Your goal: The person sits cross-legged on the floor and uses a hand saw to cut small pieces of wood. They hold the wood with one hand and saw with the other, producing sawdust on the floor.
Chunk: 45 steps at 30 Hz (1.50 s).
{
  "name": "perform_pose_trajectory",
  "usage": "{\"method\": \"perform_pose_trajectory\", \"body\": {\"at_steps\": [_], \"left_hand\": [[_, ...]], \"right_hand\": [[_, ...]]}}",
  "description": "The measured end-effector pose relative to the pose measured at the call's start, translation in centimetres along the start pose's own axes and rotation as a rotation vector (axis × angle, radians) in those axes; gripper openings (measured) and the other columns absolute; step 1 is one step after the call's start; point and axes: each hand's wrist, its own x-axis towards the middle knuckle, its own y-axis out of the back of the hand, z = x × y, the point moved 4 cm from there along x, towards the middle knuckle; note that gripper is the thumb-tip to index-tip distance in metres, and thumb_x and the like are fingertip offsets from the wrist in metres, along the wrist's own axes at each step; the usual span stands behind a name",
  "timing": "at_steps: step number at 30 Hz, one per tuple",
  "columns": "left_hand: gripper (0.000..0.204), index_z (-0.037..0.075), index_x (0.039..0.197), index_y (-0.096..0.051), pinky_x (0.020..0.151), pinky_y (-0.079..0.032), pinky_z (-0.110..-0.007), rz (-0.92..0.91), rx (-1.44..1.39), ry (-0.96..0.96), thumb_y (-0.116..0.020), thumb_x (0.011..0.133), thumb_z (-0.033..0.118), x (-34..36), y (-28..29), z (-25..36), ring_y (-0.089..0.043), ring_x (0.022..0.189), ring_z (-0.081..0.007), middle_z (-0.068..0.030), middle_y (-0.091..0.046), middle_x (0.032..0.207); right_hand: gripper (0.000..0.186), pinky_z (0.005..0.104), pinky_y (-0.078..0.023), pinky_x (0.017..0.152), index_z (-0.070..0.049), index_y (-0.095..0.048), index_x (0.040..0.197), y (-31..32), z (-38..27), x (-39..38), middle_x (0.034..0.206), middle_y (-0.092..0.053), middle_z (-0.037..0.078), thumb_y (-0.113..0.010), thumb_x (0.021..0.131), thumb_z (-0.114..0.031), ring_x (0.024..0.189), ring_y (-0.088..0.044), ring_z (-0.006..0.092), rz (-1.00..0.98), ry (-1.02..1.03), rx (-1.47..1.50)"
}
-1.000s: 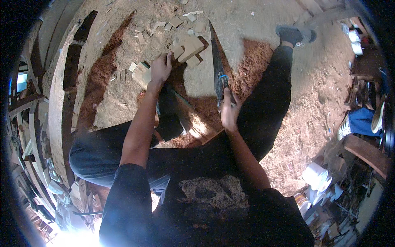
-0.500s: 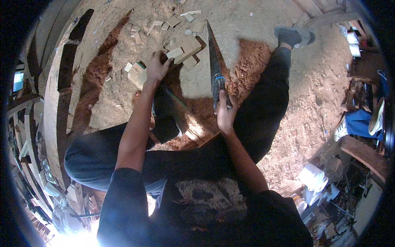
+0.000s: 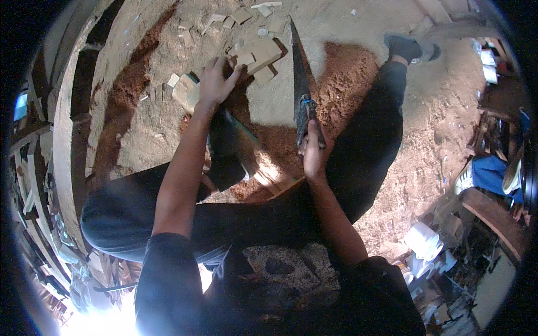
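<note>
My right hand (image 3: pixel 316 147) is wrapped round the dark handle of a handsaw (image 3: pixel 301 73). The blade points away from me, and something blue is tied where it meets the handle. Further left, my left hand (image 3: pixel 217 83) is at the near end of a thick wood block (image 3: pixel 266 57), thumb apart from its bent fingers. A small wood piece (image 3: pixel 245 59) lies on that block, close to the fingertips. Under my left wrist is another wood block (image 3: pixel 184 92) with a greenish edge. A board (image 3: pixel 268 168) slants between my legs, partly hidden.
Several wood offcuts (image 3: pixel 241 15) lie on the ground beyond the block. Reddish sawdust (image 3: pixel 346 73) is heaped by my outstretched right leg. A long timber (image 3: pixel 70 140) stands at the left. White containers (image 3: pixel 423 241) and another person's blue-trousered leg (image 3: pixel 490 175) are at the right.
The left hand has shifted slightly, its thumb stretched further from the fingers. The saw in my right hand appears a little further right and nearer, and the whole view has shifted slightly.
</note>
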Motion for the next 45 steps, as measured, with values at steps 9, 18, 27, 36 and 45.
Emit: {"method": "perform_pose_trajectory", "body": {"at_steps": [9, 18, 27, 36, 45], "left_hand": [[0.063, 0.003, 0.125, -0.057, 0.096, -0.046, -0.049, 0.090, -0.021, 0.013, -0.072, 0.083, 0.048, 0.3, -1.0, -2.1, -0.061, 0.109, -0.0396, -0.0226, -0.065, 0.114], [0.071, 0.004, 0.137, -0.049, 0.097, -0.049, -0.049, -0.013, -0.084, 0.041, -0.074, 0.083, 0.042, 0.6, -0.1, -2.2, -0.062, 0.108, -0.0418, -0.0223, -0.066, 0.113], [0.072, 0.012, 0.142, -0.048, 0.101, -0.045, -0.051, -0.152, -0.038, 0.118, -0.070, 0.084, 0.050, 1.0, -0.9, -3.0, -0.060, 0.114, -0.0412, -0.0194, -0.068, 0.116], [0.068, 0.009, 0.136, -0.054, 0.106, -0.036, -0.053, -0.015, 0.131, 0.031, -0.065, 0.086, 0.054, -0.4, -1.4, -1.8, -0.054, 0.122, -0.0355, -0.0151, -0.062, 0.129], [0.060, 0.010, 0.132, -0.058, 0.103, -0.035, -0.052, 0.096, 0.118, -0.032, -0.061, 0.090, 0.053, -0.9, -1.2, -2.2, -0.051, 0.124, -0.0331, -0.0140, -0.060, 0.129]], "right_hand": [[0.036, 0.0282, -0.036, 0.045, -0.013, -0.045, 0.074, -1.8, -2.6, -1.1, 0.055, -0.038, -0.004, -0.055, 0.103, -0.030, 0.046, -0.040, 0.0085, -0.006, -0.165, -0.062], [0.032, 0.0269, -0.035, 0.045, -0.012, -0.048, 0.076, -1.5, -2.9, -0.9, 0.057, -0.041, -0.004, -0.059, 0.102, -0.027, 0.046, -0.039, 0.0076, -0.096, -0.083, 0.022], [0.028, 0.0257, -0.030, 0.043, -0.013, -0.054, 0.079, -1.3, -2.8, -1.0, 0.054, -0.041, -0.006, -0.059, 0.102, -0.028, 0.044, -0.036, 0.0054, -0.042, -0.089, 0.005], [0.026, 0.0262, -0.033, 0.043, -0.012, -0.055, 0.082, -0.5, -1.2, -0.2, 0.057, -0.044, -0.004, -0.059, 0.101, -0.028, 0.046, -0.040, 0.0065, -0.043, -0.051, -0.075], [0.026, 0.0268, -0.033, 0.043, -0.010, -0.053, 0.081, -1.0, -1.5, -0.5, 0.057, -0.043, -0.004, -0.059, 0.101, -0.026, 0.045, -0.039, 0.0068, -0.027, -0.083, -0.014]]}}
